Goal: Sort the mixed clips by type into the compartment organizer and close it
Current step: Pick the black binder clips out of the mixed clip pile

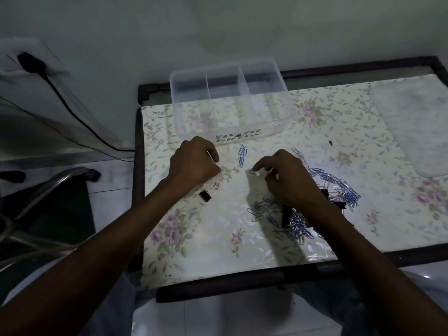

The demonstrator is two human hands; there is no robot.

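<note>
A clear plastic compartment organizer (230, 132) stands open at the back of the table, its sections empty. A mixed pile of blue and silver paper clips (298, 221) with black binder clips lies at the right, partly hidden under my right arm. My right hand (288, 180) presses its fingertips on a silver paper clip (252, 172) on the table. My left hand (194, 163) is curled shut, a thin silver wire showing at its fingers. A few blue paper clips (242, 155) lie between the hands. One black binder clip (206, 196) sits by my left wrist.
The table (218, 238) has a floral plastic cover and a dark frame. A translucent lid (412, 132) lies at the far right. A chair (48, 190) and a black cable (72, 112) are off the table's left side.
</note>
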